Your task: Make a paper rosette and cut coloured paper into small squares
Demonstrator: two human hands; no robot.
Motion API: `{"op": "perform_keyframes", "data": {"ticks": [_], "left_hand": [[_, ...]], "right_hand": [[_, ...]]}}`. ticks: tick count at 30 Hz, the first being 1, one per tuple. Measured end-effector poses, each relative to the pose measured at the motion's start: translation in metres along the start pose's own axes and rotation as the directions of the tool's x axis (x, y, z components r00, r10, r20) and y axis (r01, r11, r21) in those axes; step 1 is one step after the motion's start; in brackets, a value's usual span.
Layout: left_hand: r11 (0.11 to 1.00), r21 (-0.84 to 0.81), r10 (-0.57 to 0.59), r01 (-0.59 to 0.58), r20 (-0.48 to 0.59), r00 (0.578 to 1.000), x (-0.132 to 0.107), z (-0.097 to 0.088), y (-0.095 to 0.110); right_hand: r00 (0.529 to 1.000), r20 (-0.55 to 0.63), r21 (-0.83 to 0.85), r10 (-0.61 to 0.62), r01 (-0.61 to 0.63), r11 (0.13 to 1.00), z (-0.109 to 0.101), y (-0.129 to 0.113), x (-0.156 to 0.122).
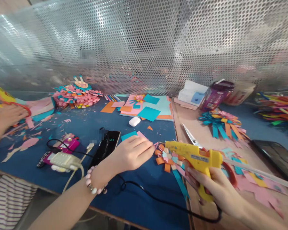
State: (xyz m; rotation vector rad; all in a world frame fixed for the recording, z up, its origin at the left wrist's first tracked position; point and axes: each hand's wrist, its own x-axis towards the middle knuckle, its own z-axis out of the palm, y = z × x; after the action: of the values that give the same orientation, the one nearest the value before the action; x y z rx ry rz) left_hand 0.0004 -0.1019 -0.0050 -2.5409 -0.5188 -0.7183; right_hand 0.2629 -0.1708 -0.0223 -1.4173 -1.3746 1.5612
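Head view: we see the right hand (212, 182) wrapped around the handle of the glue gun (187, 150), its nozzle close to a pink strip (156, 144) between the left hand's (134, 154) closed fingertips, where details blur. A flower (167, 158) lies just below the nozzle. The gun and right hand hide the middle of the scissors (191, 135), our left arm covers part of a phone (110, 143), and the left edge crops a co-worker's hand (11, 116).

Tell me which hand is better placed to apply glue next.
Likely the right hand: it grips the yellow glue gun, whose nozzle points toward the left hand. The left seems to pinch a small pink paper piece near the nozzle, better suited to holding.
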Motion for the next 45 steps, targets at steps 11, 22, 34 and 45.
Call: {"op": "perform_keyframes", "data": {"ticks": [11,22,34,45], "left_hand": [[1.0,0.019,0.009,-0.009,0.001,1.0,0.0016,0.0002,-0.0006],[1.0,0.029,0.01,-0.01,0.005,1.0,0.0002,0.0008,-0.0004],[0.999,0.051,-0.01,0.011,-0.026,1.0,0.0027,-0.0037,0.0],[1.0,0.005,0.018,-0.018,-0.005,1.0,-0.0008,0.0009,0.0015]], "right_hand": [[0.999,0.021,-0.024,-0.025,0.026,0.999,-0.0002,0.0023,0.0021],[0.999,0.002,0.005,-0.034,0.034,0.999,-0.0002,0.0033,0.0028],[0.999,-0.012,-0.004,-0.053,0.053,0.999,-0.002,0.0056,0.0018],[0.999,-0.001,-0.004,-0.035,0.035,0.999,-0.0014,-0.0011,0.001]]}}
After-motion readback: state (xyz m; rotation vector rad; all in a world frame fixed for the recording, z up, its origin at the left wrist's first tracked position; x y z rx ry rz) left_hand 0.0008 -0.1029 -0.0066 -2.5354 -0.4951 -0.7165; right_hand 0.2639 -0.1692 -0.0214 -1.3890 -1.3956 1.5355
